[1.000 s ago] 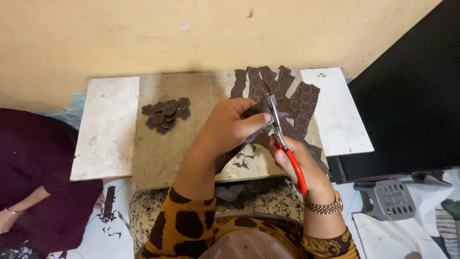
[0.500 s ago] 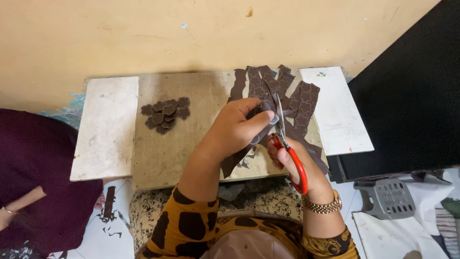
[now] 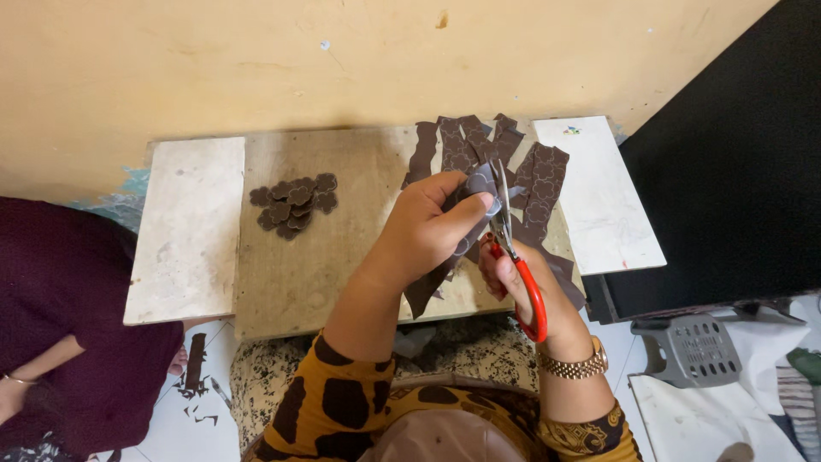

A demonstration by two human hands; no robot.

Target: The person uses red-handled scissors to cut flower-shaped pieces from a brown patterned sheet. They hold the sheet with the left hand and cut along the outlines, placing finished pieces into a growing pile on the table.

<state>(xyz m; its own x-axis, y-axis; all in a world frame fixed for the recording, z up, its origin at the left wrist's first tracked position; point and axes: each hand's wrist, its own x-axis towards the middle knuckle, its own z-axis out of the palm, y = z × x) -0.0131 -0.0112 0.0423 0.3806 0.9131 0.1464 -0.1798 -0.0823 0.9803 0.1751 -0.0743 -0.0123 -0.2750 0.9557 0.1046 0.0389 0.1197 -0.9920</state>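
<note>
The left hand [image 3: 428, 227] is closed around a dark brown strip [image 3: 425, 287] of patterned sheet material, thumb and fingers pinching its upper end; the strip hangs down from the hand and crosses the near edge of the wooden board [image 3: 342, 257]. The right hand [image 3: 513, 278] grips a pair of scissors with red handles [image 3: 530, 295], fingers curled through the handle loops; the metal blades point up and away from the person and meet the upper end of the strip just beside the left thumb; how far the blades stand apart cannot be told. A gold wristwatch [image 3: 575, 366] sits on the right wrist.

On the board, behind the 2 hands, lies a spread of uncut brown strips [image 3: 539, 184], overlapping one another; some reach onto the white slab [image 3: 603, 197] at the right. On the left part of the board, well apart from the hands, lies a small pile of cut brown shapes [image 3: 295, 204]. A second white slab [image 3: 188, 227] adjoins the board on the left. Brown offcuts [image 3: 195, 364] lie on the floor below it. A second person in dark purple clothing [image 3: 60, 334] sits at the left edge.
</note>
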